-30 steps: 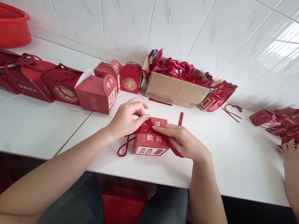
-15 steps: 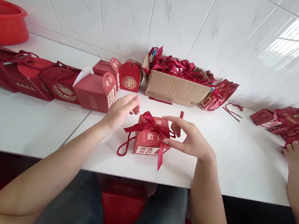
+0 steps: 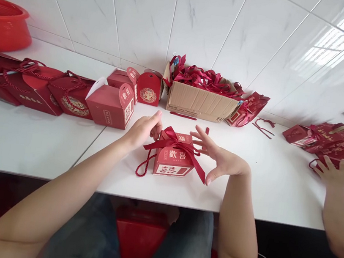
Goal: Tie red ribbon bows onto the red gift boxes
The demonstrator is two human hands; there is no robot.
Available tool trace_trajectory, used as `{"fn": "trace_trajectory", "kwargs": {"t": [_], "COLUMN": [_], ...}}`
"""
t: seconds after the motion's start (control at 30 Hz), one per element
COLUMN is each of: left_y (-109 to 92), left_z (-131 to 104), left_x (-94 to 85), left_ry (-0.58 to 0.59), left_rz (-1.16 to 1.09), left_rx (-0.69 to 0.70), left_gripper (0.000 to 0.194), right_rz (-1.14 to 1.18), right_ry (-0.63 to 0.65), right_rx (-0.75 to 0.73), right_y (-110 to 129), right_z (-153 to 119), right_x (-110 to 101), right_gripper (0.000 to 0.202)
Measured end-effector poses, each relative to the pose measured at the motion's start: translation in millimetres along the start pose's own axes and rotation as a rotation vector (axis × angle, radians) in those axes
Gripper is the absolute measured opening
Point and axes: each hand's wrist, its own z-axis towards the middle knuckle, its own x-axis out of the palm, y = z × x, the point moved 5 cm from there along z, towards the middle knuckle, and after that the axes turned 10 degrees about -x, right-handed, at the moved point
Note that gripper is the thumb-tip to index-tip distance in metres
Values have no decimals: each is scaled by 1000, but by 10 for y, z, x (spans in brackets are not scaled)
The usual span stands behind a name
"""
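Red double-happiness gift box (image 3: 172, 170), tied with a red ribbon bow (image 3: 174, 143), sits on the white table (image 3: 115, 170) between both hands, its twisted cord handle (image 3: 142, 172) lying out at the left. Beside that end, the left hand (image 3: 143, 131) has its thumb apart from loosely curled fingers, contact unclear; the right hand (image 3: 219, 157) is spread wide at the opposite end, near the bow's tail.

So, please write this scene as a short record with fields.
work surface: white table
centre: red box with ribbon bow on top
left hand: beside the box, partly curled
right hand: spread open near the bow
contact: unclear for both hands
behind: cardboard carton of red ribbons
left: row of boxes; basin
far right: another person's hand, more boxes
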Motion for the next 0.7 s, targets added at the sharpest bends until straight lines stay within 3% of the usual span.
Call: {"fn": "trace_trajectory", "kwargs": {"t": [0.17,0.3,0.37,0.5,0.6,0.7], "left_y": [-27,-244,-371,-457,-424,-396], "left_z": [11,-186,-370,-733,-840,-835], "left_x": [-85,-156,-60,323,563,648], "left_ry": [-126,-278,-263,-207,-204,-223], "left_rz": [-93,36,200,567,740,775], "left_rx": [83,430,687,1131,1290,1335], "left_gripper": [45,14,5,23,30,31], "right_rz": [-59,-110,-75,20,26,-4], "right_ry": [11,-49,-104,-215,-202,-252], "right_rx": [114,114,42,-120,-153,-147], "right_y": [-160,-193,-130,44,110,113], "right_z": [6,46,51,33,55,97], "right_x": [20,14,-20,-109,-102,-95], "right_gripper": [127,121,100,61,51,37]}}
